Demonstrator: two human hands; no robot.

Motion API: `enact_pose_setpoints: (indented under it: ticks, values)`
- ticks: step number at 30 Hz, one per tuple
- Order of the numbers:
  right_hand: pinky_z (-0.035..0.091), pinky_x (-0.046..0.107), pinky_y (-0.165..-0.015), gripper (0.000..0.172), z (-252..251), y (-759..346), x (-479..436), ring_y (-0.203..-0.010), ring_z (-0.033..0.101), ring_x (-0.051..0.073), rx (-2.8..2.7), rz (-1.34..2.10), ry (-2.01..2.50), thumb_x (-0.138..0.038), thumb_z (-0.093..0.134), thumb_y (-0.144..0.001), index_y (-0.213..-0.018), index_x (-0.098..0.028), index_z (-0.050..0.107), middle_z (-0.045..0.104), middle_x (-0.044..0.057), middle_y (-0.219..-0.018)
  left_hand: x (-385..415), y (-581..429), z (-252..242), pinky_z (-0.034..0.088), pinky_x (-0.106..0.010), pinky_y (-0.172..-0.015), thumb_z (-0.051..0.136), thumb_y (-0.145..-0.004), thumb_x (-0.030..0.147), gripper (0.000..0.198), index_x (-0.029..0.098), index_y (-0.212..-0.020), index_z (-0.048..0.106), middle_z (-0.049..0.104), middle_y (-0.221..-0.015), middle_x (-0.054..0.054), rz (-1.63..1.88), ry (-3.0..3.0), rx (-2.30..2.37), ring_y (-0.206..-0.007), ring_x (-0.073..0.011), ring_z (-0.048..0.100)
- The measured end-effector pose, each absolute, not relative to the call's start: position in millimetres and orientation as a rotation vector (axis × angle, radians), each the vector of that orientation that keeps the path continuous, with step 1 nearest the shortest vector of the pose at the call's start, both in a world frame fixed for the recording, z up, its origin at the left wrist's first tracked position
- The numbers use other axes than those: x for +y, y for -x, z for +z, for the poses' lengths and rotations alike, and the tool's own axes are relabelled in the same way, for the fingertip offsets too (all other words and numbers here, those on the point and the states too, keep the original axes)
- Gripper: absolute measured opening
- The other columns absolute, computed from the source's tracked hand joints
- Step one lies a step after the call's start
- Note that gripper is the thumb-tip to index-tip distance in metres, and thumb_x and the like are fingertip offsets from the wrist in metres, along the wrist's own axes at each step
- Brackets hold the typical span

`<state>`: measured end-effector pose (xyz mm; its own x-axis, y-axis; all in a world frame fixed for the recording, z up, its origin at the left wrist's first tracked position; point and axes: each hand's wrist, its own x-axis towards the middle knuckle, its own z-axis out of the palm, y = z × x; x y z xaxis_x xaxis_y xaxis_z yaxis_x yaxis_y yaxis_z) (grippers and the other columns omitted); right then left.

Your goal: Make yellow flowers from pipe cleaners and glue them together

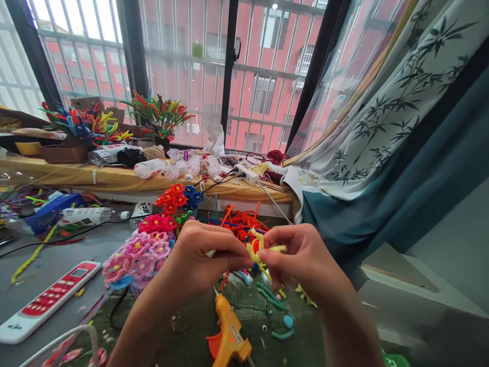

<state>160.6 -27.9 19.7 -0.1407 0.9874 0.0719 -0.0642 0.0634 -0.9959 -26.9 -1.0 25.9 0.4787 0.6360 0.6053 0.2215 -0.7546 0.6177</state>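
Note:
Between both hands, above the dark work surface, is a small bent piece of yellow pipe cleaner (253, 255) with several short arms. My left hand (208, 250) pinches its left side between thumb and fingers. From the other side, my right hand (296, 252) grips it between thumb and index finger. Below the hands lies a yellow-orange glue gun (230, 329) with its nozzle pointing up and away. Behind the hands is a heap of red and orange pipe cleaners (244, 223), partly hidden by the fingers.
Pink pipe-cleaner flowers (139, 257) stand left of my left arm. A white and red remote control (49, 300) lies farther left. Teal pipe-cleaner bits (282, 335) and a blue pompom (288, 321) lie near the glue gun. Plastic bottles (148, 168) and a power strip (246, 174) rest on the windowsill.

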Motion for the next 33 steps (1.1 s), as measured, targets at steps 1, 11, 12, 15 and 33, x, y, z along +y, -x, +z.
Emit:
enact_pose_setpoints:
  ticks: [1, 11, 12, 15, 33]
  values:
    - [0.033, 0.015, -0.03, 0.012, 19.7, -160.5, -27.1, -0.03, 0.048, 0.007, -1.29, 1.309, 1.038, -0.017, 0.078, -0.062, -0.059, -0.017, 0.067, 0.058, -0.004, -0.037, -1.4, 26.9, 26.9, 0.045, -0.024, -0.05, 0.076, -0.083, 0.031, 0.023, 0.021, -0.062, 0.075, 0.072, -0.056, 0.0, 1.243, -2.264, 0.717, -0.048, -0.0123, 0.06]
    - [0.029, 0.01, -0.029, 0.01, 15.7, -165.0, -20.1, -0.028, 0.048, 0.004, -1.251, 1.375, 0.995, -0.016, 0.076, -0.064, -0.059, -0.017, 0.067, 0.06, -0.005, -0.037, 1.3, 23.4, 25.6, 0.049, -0.022, -0.059, 0.067, -0.082, 0.005, 0.02, 0.019, -0.068, 0.07, 0.07, -0.069, 0.0, 1.405, -2.313, 0.557, -0.062, -0.0116, 0.062]
    - [0.029, 0.009, -0.03, 0.01, 15.3, -165.8, -20.0, -0.029, 0.049, 0.004, -1.263, 1.39, 0.999, -0.015, 0.075, -0.064, -0.059, -0.017, 0.066, 0.06, -0.005, -0.037, 1.8, 22.8, 24.8, 0.048, -0.022, -0.059, 0.064, -0.083, 0.004, 0.023, 0.019, -0.067, 0.069, 0.07, -0.068, 0.0, 1.392, -2.351, 0.535, -0.063, -0.012, 0.061]
    - [0.03, 0.01, -0.029, 0.01, 15.5, -166.4, -20.7, -0.028, 0.05, 0.005, -1.332, 1.451, 1.03, -0.011, 0.072, -0.063, -0.057, -0.017, 0.066, 0.059, -0.006, -0.036, 3.2, 22.0, 22.6, 0.046, -0.025, -0.063, 0.056, -0.085, 0.003, 0.028, 0.02, -0.066, 0.065, 0.069, -0.067, 0.0, 1.287, -2.456, 0.467, -0.068, -0.0145, 0.057]
    - [0.043, 0.017, -0.043, 0.024, 13.3, -160.6, -16.1, -0.043, 0.058, 0.007, -1.36, 1.36, 0.803, -0.033, 0.084, -0.073, -0.067, -0.016, 0.067, 0.068, -0.001, -0.053, 4.5, 28.2, 21.8, 0.047, -0.018, -0.064, 0.069, -0.083, 0.002, 0.015, 0.015, -0.077, 0.065, 0.066, -0.074, 0.003, 1.387, -2.397, 0.565, -0.066, -0.0088, 0.06]
